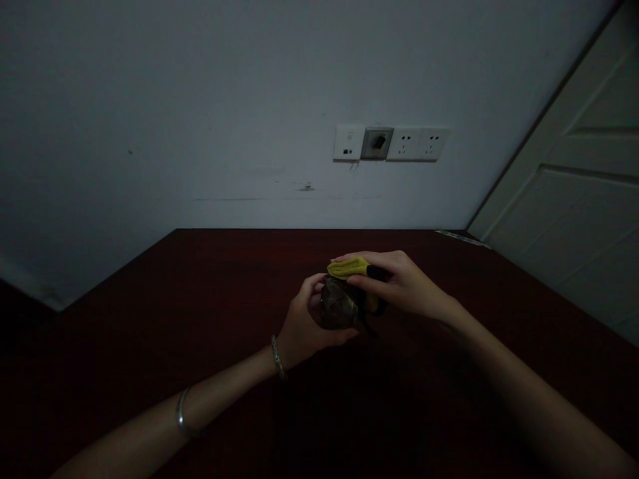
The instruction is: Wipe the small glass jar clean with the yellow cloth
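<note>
Your left hand (pixel 305 326) clasps one glassy vessel (pixel 338 305). Your right hand (pixel 408 283) grips one yellow cloth (pixel 344 269). You wear two bracelets (pixel 180 416).

yellow and black cloth (pixel 344 268) in right hand (pixel 412 283), dark brown thing (pixel 339 304) with pale crossing lines in left hand (pixel 303 326), dark red table (pixel 234 273) under both hands

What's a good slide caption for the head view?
Over a dark red table, left hand grips a dark shiny rounded object; right hand holds a yellow and black cloth at its top.
</note>
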The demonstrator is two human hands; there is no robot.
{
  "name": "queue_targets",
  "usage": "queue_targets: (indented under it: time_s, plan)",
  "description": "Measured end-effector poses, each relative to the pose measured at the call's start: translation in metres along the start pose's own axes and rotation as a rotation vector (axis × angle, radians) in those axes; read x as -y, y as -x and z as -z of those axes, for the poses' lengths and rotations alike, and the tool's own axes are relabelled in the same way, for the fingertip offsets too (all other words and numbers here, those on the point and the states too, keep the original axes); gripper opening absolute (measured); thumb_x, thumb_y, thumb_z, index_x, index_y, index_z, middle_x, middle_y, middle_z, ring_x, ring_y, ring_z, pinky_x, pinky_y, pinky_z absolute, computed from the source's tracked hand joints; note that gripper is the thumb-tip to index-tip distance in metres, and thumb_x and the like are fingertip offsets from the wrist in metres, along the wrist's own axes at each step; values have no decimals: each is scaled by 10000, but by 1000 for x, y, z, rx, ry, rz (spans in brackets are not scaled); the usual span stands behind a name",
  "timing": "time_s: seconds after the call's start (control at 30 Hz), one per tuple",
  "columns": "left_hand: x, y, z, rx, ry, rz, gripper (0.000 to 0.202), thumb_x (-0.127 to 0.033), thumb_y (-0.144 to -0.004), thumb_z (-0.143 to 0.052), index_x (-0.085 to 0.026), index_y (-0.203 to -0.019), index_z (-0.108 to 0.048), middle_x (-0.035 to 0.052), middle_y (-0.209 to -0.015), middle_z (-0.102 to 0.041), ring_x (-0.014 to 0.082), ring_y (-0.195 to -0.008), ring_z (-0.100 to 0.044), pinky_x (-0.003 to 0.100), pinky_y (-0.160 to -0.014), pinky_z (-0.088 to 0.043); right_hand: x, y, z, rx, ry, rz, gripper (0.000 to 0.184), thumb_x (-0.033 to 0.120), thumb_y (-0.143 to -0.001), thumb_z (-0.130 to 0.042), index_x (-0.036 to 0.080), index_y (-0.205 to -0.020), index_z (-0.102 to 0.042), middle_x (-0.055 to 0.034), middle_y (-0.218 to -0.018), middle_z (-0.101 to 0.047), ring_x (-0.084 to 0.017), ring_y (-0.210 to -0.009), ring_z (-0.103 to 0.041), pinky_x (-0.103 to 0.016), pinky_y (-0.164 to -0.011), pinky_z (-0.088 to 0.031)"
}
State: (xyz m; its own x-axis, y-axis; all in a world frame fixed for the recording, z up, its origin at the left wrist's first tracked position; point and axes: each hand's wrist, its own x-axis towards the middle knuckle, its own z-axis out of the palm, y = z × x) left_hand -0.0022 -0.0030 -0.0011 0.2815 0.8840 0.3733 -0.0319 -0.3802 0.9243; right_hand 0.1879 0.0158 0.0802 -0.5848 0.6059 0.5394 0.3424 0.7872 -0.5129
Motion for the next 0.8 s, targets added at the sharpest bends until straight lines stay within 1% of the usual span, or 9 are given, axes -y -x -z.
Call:
queue_targets:
  time_s: [0.1,0.2,0.27,0.37,0.43,0.5,0.63,0.8]
  plan:
    - [0,0,0,-1,15,-1,850,-276,-474,-876,-187,-1180,-410,111,-1102,-608,257,-987,-624,414,-832,-542,2,0,1,1,-12,-12,319,291,-856,-620,229,-1168,-632,-35,-1177,-671,-181,-1083,-623,-355,-959,-492]
    - [0,0,1,-6,8,19,850,-283,-479,-875,-187,-1190,-419,119,-1124,-600,265,-1020,-609,427,-862,-531,6,1,3,54,-48,-54,420,289,-804,-682,233,-1212,-602,-43,-1207,-655,-197,-1110,-609,-381,-971,-484]
    - [0,0,1,-15,2,29,856,-292,-478,-876,-185,-1197,-423,128,-1148,-587,273,-1043,-597,436,-881,-522,7,1,5,75,-68,-69,452,287,-794,-692,244,-1231,-587,-43,-1223,-646,-203,-1122,-601,-399,-983,-475]
    - [1,1,2,-12,3,21,849,-278,-475,-876,-181,-1190,-427,127,-1157,-576,269,-1049,-594,430,-888,-521,4,1,5,62,-67,-60,374,282,-842,-635,239,-1212,-599,-40,-1217,-648,-195,-1125,-598,-397,-988,-468]
    - [1,0,1,-2,18,15,832,-265,-479,-873,-181,-1177,-430,119,-1147,-573,258,-1033,-603,413,-869,-531,2,0,4,26,-53,-52,298,277,-883,-578,231,-1175,-619,-35,-1188,-663,-182,-1097,-613,-375,-969,-479]
    - [0,0,1,-8,32,15,825,-260,-476,-872,-182,-1169,-431,116,-1146,-566,248,-1012,-611,395,-845,-540,2,-1,2,-3,-35,-43,264,273,-902,-546,224,-1148,-629,-33,-1153,-678,-172,-1059,-631,-352,-942,-494]
    - [-1,-1,1,-32,22,33,842,-263,-466,-873,-174,-1174,-426,122,-1148,-565,247,-1011,-608,397,-843,-537,5,-1,-1,8,28,3,266,247,-904,-546,207,-1158,-618,-39,-1153,-678,-164,-1050,-635,-323,-921,-505]
    - [-3,-3,1,-71,9,50,811,-273,-473,-868,-178,-1156,-440,105,-1103,-601,258,-1024,-606,410,-865,-529,10,2,-4,12,122,45,304,178,-896,-540,221,-1191,-600,-41,-1205,-657,-166,-1110,-612,-325,-964,-490]
